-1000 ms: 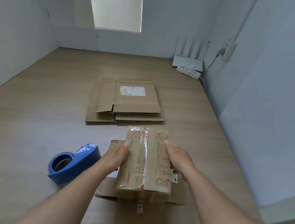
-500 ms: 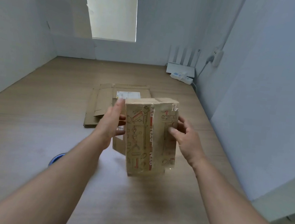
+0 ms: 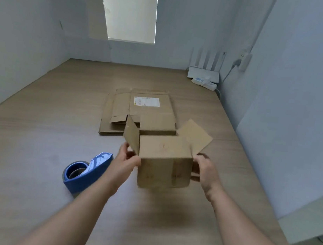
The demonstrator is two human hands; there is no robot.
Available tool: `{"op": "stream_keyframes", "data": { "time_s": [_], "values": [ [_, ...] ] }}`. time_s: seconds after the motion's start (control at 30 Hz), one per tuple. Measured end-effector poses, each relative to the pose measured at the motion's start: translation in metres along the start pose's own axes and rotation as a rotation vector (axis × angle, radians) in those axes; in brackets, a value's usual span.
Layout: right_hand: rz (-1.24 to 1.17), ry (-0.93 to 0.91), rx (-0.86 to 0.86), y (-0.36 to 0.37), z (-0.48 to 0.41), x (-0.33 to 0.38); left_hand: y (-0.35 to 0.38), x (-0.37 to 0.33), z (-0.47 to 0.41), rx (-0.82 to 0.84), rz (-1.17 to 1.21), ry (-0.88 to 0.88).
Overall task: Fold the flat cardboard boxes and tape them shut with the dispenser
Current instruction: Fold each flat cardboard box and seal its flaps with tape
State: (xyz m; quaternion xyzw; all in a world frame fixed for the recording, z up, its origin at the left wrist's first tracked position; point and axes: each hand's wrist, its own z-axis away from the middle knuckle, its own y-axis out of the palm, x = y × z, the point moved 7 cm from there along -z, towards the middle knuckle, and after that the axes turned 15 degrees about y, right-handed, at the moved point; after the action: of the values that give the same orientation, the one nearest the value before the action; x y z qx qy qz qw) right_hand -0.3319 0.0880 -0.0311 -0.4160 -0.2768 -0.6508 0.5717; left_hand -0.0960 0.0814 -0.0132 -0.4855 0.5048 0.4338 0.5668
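The blue tape dispenser (image 3: 87, 171) lies near-left on the desk (image 3: 31, 147). Just right of it, the left hand (image 3: 126, 163) has its fingers clamped on the box (image 3: 164, 163), which seems lifted slightly, far flaps splayed. Flat boxes (image 3: 137, 111) lie beyond. The right hand (image 3: 206, 172) has its fingers clamped on the opposite side. Better to seat it squarely, then fold opposite flaps in evenly before taping.

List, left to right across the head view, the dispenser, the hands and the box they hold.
blue tape dispenser → left hand → folded box → right hand
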Motion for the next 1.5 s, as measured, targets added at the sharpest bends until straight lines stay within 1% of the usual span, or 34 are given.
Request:
{"op": "stream_keyframes", "data": {
  "time_s": [0.07,0.17,0.2,0.27,0.33,0.4,0.47,0.53,0.6,0.67,0.73,0.8,0.83,0.9,0.93,0.97,1.0,1.03,1.13,1.3,1.4,1.5],
  "values": [
    [0.129,0.048,0.051,0.01,0.004,-0.017,0.002,0.019,0.01,0.032,-0.038,-0.105],
    [0.166,0.103,0.056,0.018,0.007,-0.031,-0.004,0.032,0.015,-0.048,-0.088,-0.21],
    [0.144,0.152,0.02,0.018,0.006,-0.035,-0.007,0.034,0.016,-0.086,-0.096,-0.241],
    [0.073,0.306,-0.063,0.017,0.006,-0.047,-0.008,0.036,0.018,-0.147,-0.074,-0.295],
    [-0.05,0.427,-0.06,0.021,0.007,-0.058,-0.006,0.037,0.02,-0.173,-0.028,-0.324],
    [-0.171,0.493,-0.039,0.025,0.007,-0.068,-0.004,0.036,0.023,-0.186,0.034,-0.332],
    [-0.275,0.536,0.009,0.026,0.006,-0.073,-0.002,0.038,0.024,-0.151,0.081,-0.334],
    [-0.31,0.555,0.086,0.027,0.007,-0.071,0.002,0.037,0.023,-0.048,0.096,-0.342],
    [-0.305,0.531,0.167,0.026,0.008,-0.066,0.005,0.034,0.021,0.012,0.118,-0.369],
    [-0.264,0.494,0.258,0.029,0.012,-0.063,0.005,0.034,0.019,0.016,0.122,-0.379],
    [-0.191,0.482,0.279,0.032,0.012,-0.068,0.003,0.035,0.015,0.015,0.033,-0.362],
    [-0.115,0.456,0.222,0.032,0.012,-0.071,0.003,0.036,0.012,0.022,-0.08,-0.338],
    [-0.053,0.411,0.136,0.029,0.013,-0.066,0.004,0.035,0.011,0.024,-0.094,-0.332],
    [0.027,0.263,-0.137,0.013,0.015,-0.055,0.008,0.03,0.012,0.026,-0.067,-0.316],
    [0.049,0.12,-0.262,0.005,0.02,-0.041,0.009,0.028,0.013,0.025,-0.048,-0.31],
    [0.082,0.001,-0.332,0.001,0.027,-0.026,0.009,0.027,0.014,0.024,-0.043,-0.306],
    [0.124,-0.09,-0.357,0.0,0.032,-0.015,0.009,0.029,0.014,0.03,-0.045,-0.306],
    [0.17,-0.124,-0.366,0.001,0.034,-0.011,0.009,0.032,0.014,0.044,-0.04,-0.309],
    [0.181,-0.109,-0.338,0.0,0.037,-0.011,0.011,0.034,0.014,0.049,-0.007,-0.289],
    [0.318,-0.09,-0.326,0.007,0.046,-0.021,0.015,0.034,0.022,0.068,-0.067,-0.204],
    [0.364,-0.127,-0.339,0.004,0.048,-0.02,0.015,0.025,0.038,-0.007,-0.033,-0.201],
    [0.411,-0.182,-0.323,0.001,0.056,-0.012,0.015,0.015,0.061,-0.054,-0.063,-0.198]
  ]
}}
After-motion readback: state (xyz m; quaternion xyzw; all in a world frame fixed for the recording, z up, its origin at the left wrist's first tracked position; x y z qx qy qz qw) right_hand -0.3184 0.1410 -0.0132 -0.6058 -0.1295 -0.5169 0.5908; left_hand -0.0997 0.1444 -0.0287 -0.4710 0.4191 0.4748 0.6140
